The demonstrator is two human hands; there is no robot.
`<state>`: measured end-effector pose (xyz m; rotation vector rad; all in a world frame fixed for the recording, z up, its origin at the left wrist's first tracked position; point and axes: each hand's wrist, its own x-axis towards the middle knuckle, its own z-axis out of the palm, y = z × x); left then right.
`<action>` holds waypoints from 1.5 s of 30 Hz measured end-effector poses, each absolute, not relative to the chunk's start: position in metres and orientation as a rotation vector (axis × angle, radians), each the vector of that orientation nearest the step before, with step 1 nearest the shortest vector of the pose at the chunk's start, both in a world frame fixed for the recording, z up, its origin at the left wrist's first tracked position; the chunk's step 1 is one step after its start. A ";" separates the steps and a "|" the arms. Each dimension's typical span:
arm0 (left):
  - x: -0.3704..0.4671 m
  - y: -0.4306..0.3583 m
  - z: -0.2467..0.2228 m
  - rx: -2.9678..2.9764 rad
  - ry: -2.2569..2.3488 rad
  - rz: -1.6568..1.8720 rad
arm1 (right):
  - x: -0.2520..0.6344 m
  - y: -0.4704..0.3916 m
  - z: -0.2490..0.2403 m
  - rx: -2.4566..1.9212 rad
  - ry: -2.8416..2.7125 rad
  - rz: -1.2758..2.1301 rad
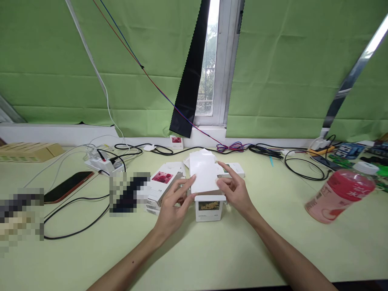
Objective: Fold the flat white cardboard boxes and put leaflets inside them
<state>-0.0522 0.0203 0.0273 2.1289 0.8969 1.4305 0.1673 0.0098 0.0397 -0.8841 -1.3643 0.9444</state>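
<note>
A plain white card [203, 171], perhaps a box panel, lies between my hands with its near edge just above a small white box [209, 209]. That box has a dark picture with yellow flowers on its front. My left hand [174, 204] pinches the card's left edge, index finger on top. At the right edge, my right hand [235, 189] has its thumb against the card, its index finger stretched forward and the other fingers curled. The undersides of both grips are hidden. Beside my left hand lies a white carton [163, 180] with a pink flower picture.
Behind my right hand is another white box [236, 169]. A pink drink bottle [341, 194] stands tilted-looking at the right. On the left are a phone [69, 186], a power strip [101, 163] and black cables [75, 234]. Coiled wires [232, 147] run along the window wall.
</note>
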 end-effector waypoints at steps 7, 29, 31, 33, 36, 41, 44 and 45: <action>-0.050 0.018 0.031 2.136 0.887 1.429 | 0.167 0.009 0.039 -0.881 -1.342 0.974; -0.051 0.014 0.034 2.221 0.887 1.440 | 0.168 0.010 0.043 -0.960 -1.315 0.956; -0.051 0.014 0.034 2.231 0.875 1.438 | 0.169 0.011 0.042 -0.971 -1.299 0.967; -0.050 0.014 0.035 2.238 0.860 1.439 | 0.169 0.013 0.041 -0.982 -1.280 0.989; -0.050 0.014 0.036 2.248 0.851 1.435 | 0.169 0.014 0.041 -0.996 -1.238 1.021; -0.051 0.014 0.036 2.258 0.848 1.417 | 0.167 0.014 0.045 -1.008 -1.198 1.053; -0.051 0.013 0.037 2.263 0.839 1.422 | 0.166 0.014 0.046 -1.004 -1.190 1.070; -0.051 0.013 0.037 2.264 0.840 1.421 | 0.166 0.013 0.046 -1.000 -1.190 1.076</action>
